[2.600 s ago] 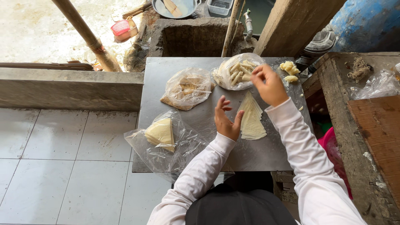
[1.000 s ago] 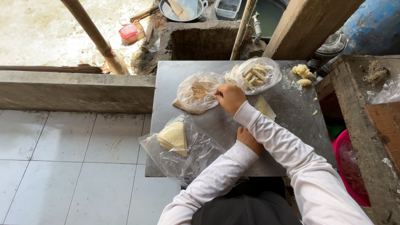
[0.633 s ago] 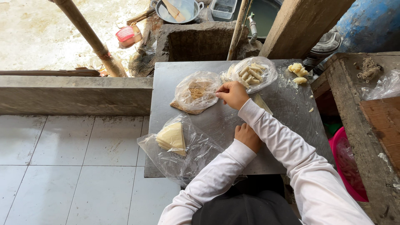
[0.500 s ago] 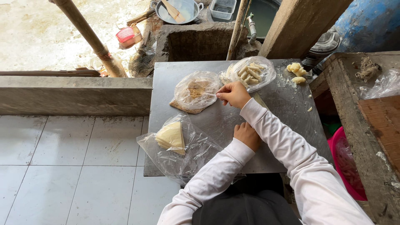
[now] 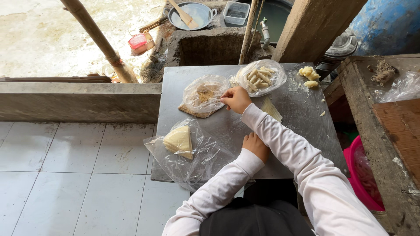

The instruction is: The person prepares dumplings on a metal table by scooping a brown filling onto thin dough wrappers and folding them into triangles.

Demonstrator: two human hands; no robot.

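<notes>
My right hand [image 5: 236, 98] reaches across to a clear bag of brown crumbly filling [image 5: 203, 95] on the grey metal table [image 5: 306, 126]. Its fingertips are bunched at the bag's right edge, and what they pinch is hidden. My left hand [image 5: 256, 146] rests curled on the table near the front edge, holding nothing I can see. A pale triangular pastry sheet [image 5: 272, 110] lies flat between the hands, partly hidden by my right sleeve. Behind it sits a bag of pale sticks [image 5: 261, 77]. A bag with stacked pale sheets [image 5: 178, 140] lies front left.
Yellow lumps [image 5: 309, 73] lie at the table's far right corner. A rough wooden bench [image 5: 389, 126] and a pink basin [image 5: 361, 175] stand on the right. Beyond the table are a concrete trough [image 5: 205, 46], a pan with a wooden spoon [image 5: 191, 15] and a bamboo pole [image 5: 98, 39].
My right hand moved from the sticks bag left to the brown filling bag and stayed there. My left hand slid off the pastry sheet toward the front edge.
</notes>
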